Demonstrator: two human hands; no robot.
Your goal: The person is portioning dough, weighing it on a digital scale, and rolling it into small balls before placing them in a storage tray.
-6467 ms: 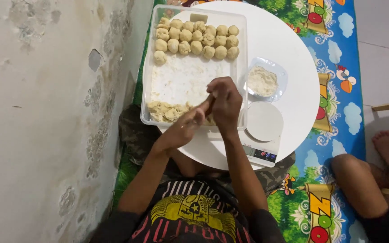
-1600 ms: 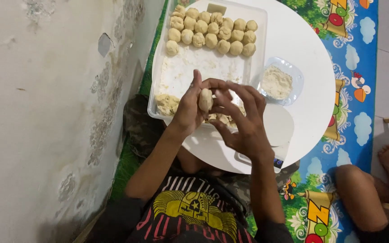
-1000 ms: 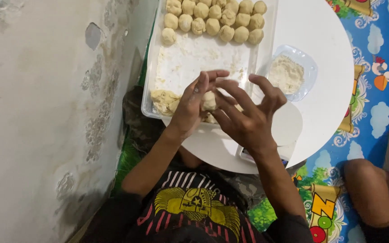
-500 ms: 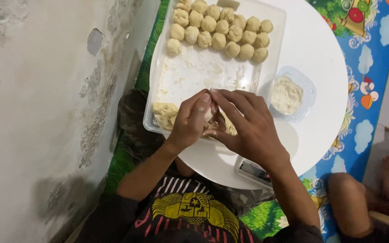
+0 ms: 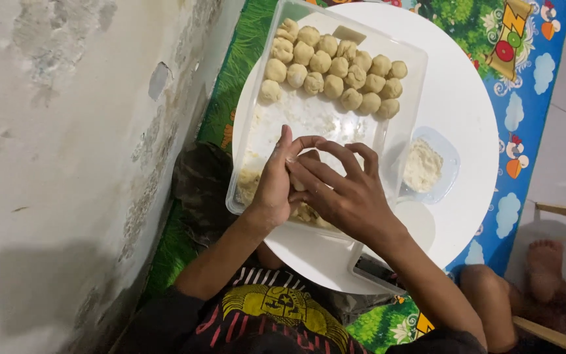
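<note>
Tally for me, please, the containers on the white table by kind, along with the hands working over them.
Large clear tray: 1
Small clear tub: 1
Hands: 2, the left hand and the right hand
Total: 4

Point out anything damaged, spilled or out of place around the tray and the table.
The pale plaster wall beside the round white table is damaged: paint has flaked off in patches and it is stained. A dusting of flour and crumbs covers the floor of the clear rectangular plastic tray. The rows of dough balls lie orderly; nothing has spilled onto the table.
</note>
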